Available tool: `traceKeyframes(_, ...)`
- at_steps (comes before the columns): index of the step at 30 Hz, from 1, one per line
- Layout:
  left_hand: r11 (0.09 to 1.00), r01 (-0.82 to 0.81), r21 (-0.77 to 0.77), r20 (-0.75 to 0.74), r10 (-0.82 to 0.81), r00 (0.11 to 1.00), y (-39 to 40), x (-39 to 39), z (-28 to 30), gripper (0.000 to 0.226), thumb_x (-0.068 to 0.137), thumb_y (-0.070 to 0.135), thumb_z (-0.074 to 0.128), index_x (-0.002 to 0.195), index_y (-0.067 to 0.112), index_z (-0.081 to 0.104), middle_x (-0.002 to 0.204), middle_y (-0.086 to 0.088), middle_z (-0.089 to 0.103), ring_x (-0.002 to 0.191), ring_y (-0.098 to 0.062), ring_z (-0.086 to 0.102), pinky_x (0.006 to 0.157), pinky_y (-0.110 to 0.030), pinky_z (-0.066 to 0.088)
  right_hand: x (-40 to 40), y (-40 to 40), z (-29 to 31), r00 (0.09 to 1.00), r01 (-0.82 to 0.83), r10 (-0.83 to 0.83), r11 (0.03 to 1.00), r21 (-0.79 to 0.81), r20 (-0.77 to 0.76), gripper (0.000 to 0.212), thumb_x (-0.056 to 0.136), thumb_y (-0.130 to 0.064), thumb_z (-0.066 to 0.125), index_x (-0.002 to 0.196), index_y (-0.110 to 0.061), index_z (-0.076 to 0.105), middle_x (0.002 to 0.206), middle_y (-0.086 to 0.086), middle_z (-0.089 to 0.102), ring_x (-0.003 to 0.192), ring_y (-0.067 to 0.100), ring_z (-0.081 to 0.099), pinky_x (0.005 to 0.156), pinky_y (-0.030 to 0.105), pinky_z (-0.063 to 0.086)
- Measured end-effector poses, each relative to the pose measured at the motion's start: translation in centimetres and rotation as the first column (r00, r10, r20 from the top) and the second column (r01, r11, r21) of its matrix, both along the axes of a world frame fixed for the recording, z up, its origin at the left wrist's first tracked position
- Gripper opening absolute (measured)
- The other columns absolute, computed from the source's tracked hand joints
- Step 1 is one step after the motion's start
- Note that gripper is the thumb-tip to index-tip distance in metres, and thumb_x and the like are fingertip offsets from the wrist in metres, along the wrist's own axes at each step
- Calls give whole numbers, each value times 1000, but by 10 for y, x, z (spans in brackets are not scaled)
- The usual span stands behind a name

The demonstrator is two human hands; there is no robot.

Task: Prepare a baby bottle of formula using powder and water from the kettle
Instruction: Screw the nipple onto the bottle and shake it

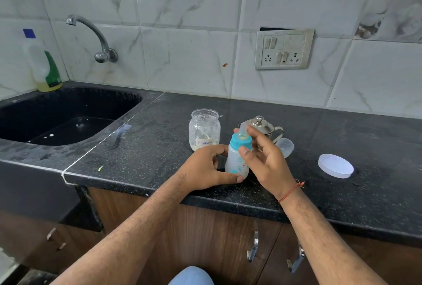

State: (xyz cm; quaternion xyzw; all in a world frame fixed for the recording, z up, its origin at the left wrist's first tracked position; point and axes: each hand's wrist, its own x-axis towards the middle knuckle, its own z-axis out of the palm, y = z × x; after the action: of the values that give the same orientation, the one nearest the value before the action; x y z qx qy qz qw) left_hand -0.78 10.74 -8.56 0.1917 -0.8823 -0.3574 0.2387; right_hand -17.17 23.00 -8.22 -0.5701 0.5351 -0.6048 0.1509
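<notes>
A small baby bottle [236,161] with a teal collar and clear teat stands upright on the black counter [159,147], milky liquid inside. My left hand [205,168] wraps its lower body from the left. My right hand [265,157] holds the teal collar [239,142], thumb in front and fingers around the teat. Behind on the left stands an open glass jar [204,129] labelled "Formula" with a little powder at the bottom. A small steel kettle [262,126] with its lid on sits right behind my right hand, partly hidden.
A clear bottle cap [285,146] lies beside the kettle. A white jar lid [335,165] lies further right on the counter. A black sink [64,116] with a wall tap [96,36] is at the left, a soap bottle [46,68] in its corner. A socket panel [284,48] is on the tiled wall.
</notes>
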Motion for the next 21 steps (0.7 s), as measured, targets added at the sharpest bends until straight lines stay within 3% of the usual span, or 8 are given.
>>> traceKeyframes(3, 1000, 19, 7, 7, -19, 1000, -4, -2, -6, 49, 79, 40, 98, 119, 46, 70, 73, 35, 62, 67, -1, 47, 65, -20, 44, -2, 0, 0, 990, -119, 115, 992, 42, 76, 45, 103, -18, 60, 148, -12, 55, 145, -4, 66, 134, 11, 62, 107, 28, 53)
traceKeyframes(6, 999, 45, -21, 16, -44, 999, -7, -2, -8, 46, 82, 39, 96, 121, 41, 72, 77, 36, 63, 67, 0, 49, 65, -19, 45, -2, 0, 1, 999, -10, 9, 1000, 18, 48, 41, 94, -33, 74, 131, -15, 67, 130, -2, 75, 121, 16, 70, 100, 39, 59)
traceKeyframes(9, 996, 75, -54, 18, -74, 997, -5, -3, -7, 52, 86, 32, 94, 134, 29, 73, 77, 43, 63, 63, 6, 53, 63, -10, 41, -2, -1, 3, 992, 120, -119, 993, -12, 45, 39, 78, -40, 85, 111, -24, 71, 113, -8, 79, 107, 12, 74, 89, 35, 63)
traceKeyframes(14, 991, 118, -58, 15, -117, 993, -7, -3, -9, 37, 88, 35, 92, 120, 31, 74, 77, 32, 65, 60, 1, 49, 61, -12, 38, 0, -3, 7, 991, -107, 105, 994, 28, 80, 37, 99, -23, 64, 133, -10, 67, 139, 1, 70, 130, 22, 65, 106, 39, 55)
traceKeyframes(16, 991, 125, -55, 13, -124, 992, -8, -3, -11, 33, 88, 36, 91, 117, 32, 75, 77, 27, 66, 61, 0, 50, 62, -15, 39, 1, -2, 6, 995, -75, 73, 996, 38, 67, 34, 99, -23, 66, 131, -10, 70, 134, 1, 73, 125, 22, 68, 105, 44, 57)
traceKeyframes(19, 990, 127, -55, 6, -127, 992, -8, -3, -13, 36, 88, 38, 91, 120, 31, 77, 85, 19, 72, 64, 0, 54, 64, -18, 44, 3, -3, 5, 996, 79, -79, 997, -9, 38, 40, 88, -38, 80, 118, -12, 76, 119, 0, 79, 113, 20, 75, 96, 52, 61)
traceKeyframes(21, 991, 130, -45, 6, -129, 992, -7, -3, -13, 35, 88, 37, 91, 119, 31, 77, 85, 21, 72, 65, 0, 55, 64, -16, 44, 2, -4, 4, 995, 93, -92, 995, -22, 43, 44, 86, -41, 81, 118, -13, 75, 121, -1, 79, 115, 19, 74, 97, 52, 61)
